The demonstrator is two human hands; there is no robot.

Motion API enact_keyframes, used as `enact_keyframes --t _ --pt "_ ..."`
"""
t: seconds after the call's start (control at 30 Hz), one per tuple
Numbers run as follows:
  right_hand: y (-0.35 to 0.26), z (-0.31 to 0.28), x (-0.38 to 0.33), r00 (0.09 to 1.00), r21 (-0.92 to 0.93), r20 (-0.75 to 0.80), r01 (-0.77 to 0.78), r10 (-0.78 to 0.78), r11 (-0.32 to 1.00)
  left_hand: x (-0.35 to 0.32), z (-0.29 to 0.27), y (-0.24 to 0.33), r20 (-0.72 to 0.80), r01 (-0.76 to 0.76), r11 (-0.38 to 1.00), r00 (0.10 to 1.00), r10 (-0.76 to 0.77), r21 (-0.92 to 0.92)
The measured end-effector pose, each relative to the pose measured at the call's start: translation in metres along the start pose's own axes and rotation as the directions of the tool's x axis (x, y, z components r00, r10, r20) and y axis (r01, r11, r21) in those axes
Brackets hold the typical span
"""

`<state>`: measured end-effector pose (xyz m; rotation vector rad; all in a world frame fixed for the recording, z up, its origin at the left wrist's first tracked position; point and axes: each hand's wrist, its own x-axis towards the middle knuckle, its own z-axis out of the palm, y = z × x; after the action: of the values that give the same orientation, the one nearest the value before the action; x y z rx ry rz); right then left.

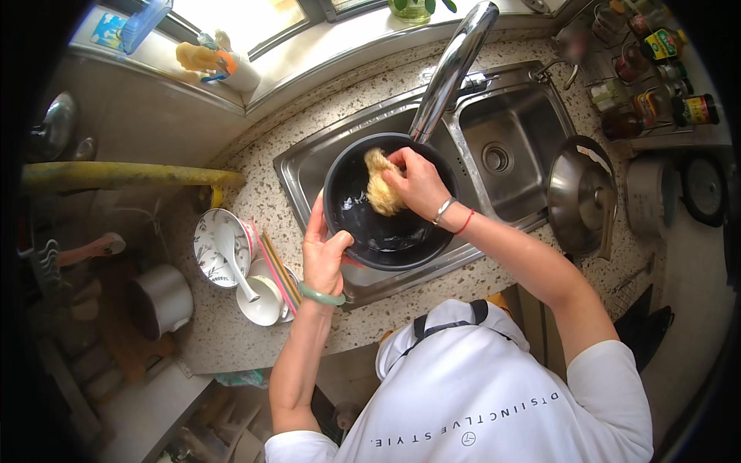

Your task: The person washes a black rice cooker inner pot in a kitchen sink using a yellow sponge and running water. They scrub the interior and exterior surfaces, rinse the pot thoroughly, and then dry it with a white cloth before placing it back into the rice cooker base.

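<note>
A round dark pot point(421, 235) is tilted over the left bowl of the steel sink point(309, 162), its wet inside turned up. My left hand point(324, 251) is closed on the pot's near-left rim, thumb on top and fingers underneath. A pale yellow fibrous scrubber, like a loofah point(380, 189), is pinched in my right hand point(419, 184) and pressed to the inside of the pot. The chrome faucet point(451, 77) reaches down to the pot's far edge; whether water runs from it is hidden.
A patterned bowl point(204, 251) with a white spoon point(229, 243), a white cup point(261, 305) and chopsticks point(279, 270) stand left of the sink. A steel wok or lid point(575, 193) leans at the right. Several bottles point(664, 46) fill a rack at the far right.
</note>
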<state>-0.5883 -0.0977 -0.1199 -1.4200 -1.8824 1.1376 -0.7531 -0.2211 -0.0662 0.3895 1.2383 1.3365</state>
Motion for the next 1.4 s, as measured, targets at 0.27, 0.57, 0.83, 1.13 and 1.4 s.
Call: enact_keyframes --t 0.27,0.57,0.83,1.13,1.4 --pt "-0.035 0.036 -0.019 0.934 0.305 0.08 0.309 -0.347 0.901 0.005 -0.003 -0.001 0.022 0.006 0.999 1.0 -0.006 -0.033" --pt "-0.012 -0.01 -0.042 0.6 -0.372 0.796 0.591 -0.081 0.716 0.005 -0.009 -0.005 0.002 -0.011 0.997 1.0 0.01 0.071" --pt "0.02 0.018 -0.011 0.922 -0.65 0.315 0.382 -0.225 0.657 0.004 0.005 -0.004 -0.045 -0.05 0.988 0.997 0.057 0.143" --pt "-0.008 0.053 -0.015 0.894 -0.007 0.173 0.42 -0.412 0.908 0.014 -0.001 -0.007 -0.038 -0.059 0.991 0.997 0.064 0.116" --pt "0.012 0.008 -0.036 0.706 -0.367 0.621 0.646 -0.341 0.669 0.006 -0.004 -0.009 -0.028 -0.028 0.998 0.999 0.03 0.056"
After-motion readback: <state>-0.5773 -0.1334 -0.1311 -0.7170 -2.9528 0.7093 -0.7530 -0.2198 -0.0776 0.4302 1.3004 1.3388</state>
